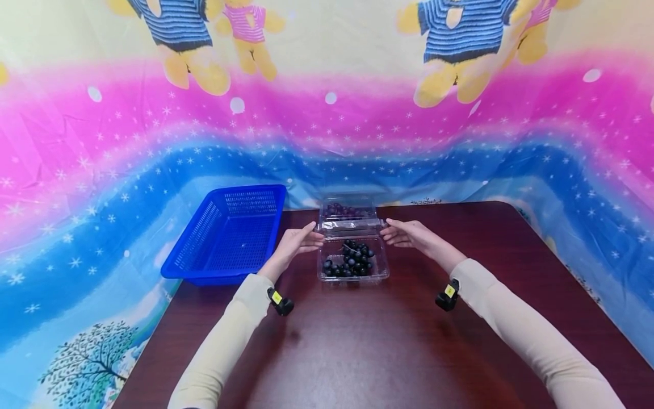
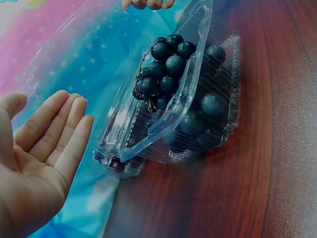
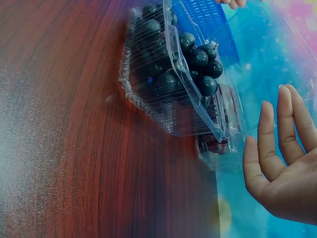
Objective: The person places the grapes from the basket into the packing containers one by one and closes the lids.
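A clear plastic clamshell box point(image 1: 381, 267) sits on the table with its hinged lid point(image 1: 352, 227) raised at the back. Inside lies a bunch of dark grapes point(image 1: 355, 258), also large in the left wrist view, where the grapes point(image 2: 168, 69) show through the clear wall. My left hand point(image 1: 296, 244) is at the lid's left end, thumb apart and fingers straight. At the opposite end, my right hand point(image 1: 409, 234) reaches in with fingers extended. Whether either hand touches the see-through lid is hard to tell. In the right wrist view, the right hand's fingers point(image 3: 267, 144) are spread.
Behind the box stands a second clear container with reddish grapes point(image 1: 347, 210), partly seen through the lid. To the left is a blue plastic basket point(image 1: 179, 258) with slotted walls. A printed cloth point(image 1: 337, 147) hangs behind the dark wooden table point(image 1: 357, 352).
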Available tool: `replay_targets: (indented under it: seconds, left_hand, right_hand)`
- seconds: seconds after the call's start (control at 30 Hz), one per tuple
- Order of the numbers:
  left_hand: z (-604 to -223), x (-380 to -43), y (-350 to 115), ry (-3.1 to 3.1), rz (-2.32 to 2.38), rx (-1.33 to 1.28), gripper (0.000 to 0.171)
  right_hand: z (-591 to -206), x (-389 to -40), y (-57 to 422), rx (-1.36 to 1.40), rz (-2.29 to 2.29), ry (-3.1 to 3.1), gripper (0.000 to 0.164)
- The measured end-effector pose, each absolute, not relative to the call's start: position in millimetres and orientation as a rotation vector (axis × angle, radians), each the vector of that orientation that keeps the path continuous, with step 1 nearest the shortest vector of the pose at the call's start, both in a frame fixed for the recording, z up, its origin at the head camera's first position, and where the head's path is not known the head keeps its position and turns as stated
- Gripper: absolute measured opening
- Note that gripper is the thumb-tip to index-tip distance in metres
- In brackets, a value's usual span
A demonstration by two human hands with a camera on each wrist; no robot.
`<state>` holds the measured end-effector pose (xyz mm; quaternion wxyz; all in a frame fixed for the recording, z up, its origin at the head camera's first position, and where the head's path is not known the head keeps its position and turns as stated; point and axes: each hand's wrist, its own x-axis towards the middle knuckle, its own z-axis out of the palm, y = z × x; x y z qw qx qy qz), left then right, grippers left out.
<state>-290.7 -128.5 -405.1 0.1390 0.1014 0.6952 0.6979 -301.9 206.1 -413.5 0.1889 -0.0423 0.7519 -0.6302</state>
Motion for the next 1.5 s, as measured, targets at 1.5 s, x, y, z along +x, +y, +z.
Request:
replay_targets:
  seconds: [1.5]
  left_hand:
    - [-452.6,-304.8,-136.6,2.042,2.052,0.448,0.056]
  right_hand:
    - [-423.0,-288.9,208.5,-0.217,-1.687,2.119,0.057]
